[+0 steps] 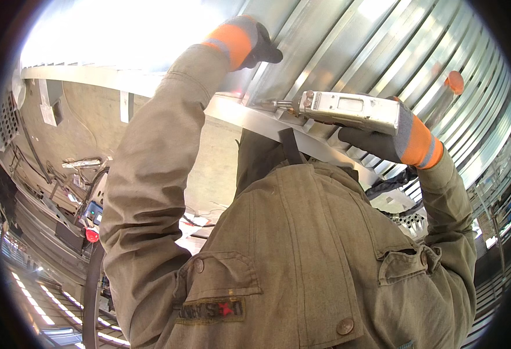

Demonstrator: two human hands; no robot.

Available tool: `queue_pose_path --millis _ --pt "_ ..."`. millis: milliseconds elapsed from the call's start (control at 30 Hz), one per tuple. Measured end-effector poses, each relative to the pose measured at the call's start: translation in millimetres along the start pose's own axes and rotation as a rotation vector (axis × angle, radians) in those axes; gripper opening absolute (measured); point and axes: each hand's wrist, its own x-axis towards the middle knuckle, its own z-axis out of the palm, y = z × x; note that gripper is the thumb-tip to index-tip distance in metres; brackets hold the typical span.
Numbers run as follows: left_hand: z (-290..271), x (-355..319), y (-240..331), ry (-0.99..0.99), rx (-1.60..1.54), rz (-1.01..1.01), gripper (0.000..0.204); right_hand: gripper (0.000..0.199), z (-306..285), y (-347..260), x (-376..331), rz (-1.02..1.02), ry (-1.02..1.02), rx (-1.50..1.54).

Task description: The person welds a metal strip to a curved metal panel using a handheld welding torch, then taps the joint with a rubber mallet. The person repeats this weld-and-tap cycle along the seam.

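Power Tool Alignment at the Panel Edge

The pale power tool (377, 113) is lying between the two hands, nearer the right. Its long axis is running left to right, dipping slightly rightward; the metal tip (281, 104) is pointing left, close to the edge strip (232, 110) of the ribbed metal panel (325, 64). Contact there cannot be confirmed. The gloved right hand (398, 139) is clasping the tool. Well apart, the left hand (249, 45) is curling against the panel, beyond the tip; its grip cannot be determined.

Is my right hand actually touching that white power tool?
Touching. The head view shows your gloved right hand gripping the power tool from behind and below, with no gap between them.
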Motion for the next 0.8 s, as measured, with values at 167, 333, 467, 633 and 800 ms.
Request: queue_pose_path --millis 167,333,467,633,800 --pt "2.0 -2.8 1.7 0.033 -0.013 -0.001 0.05 0.034 1.1 6.1 3.2 -0.01 0.029 0.001" --pt "1.9 -4.3 0.5 0.045 0.001 0.044 0.047 0.036 2.1 10.1 7.3 -0.025 0.021 0.023" --pt "0.6 -6.9 -0.3 0.046 -0.007 0.046 0.047 0.037 1.5 13.6 8.9 0.034 -0.038 0.011" --pt "-0.1 -10.8 1.4 0.056 -0.015 0.02 0.045 0.036 3.0 15.8 12.9 0.084 -0.075 0.046" --pt "0.6 -10.0 1.0 0.063 -0.036 0.015 0.045 0.037 6.2 11.7 15.8 0.102 -0.043 0.159"
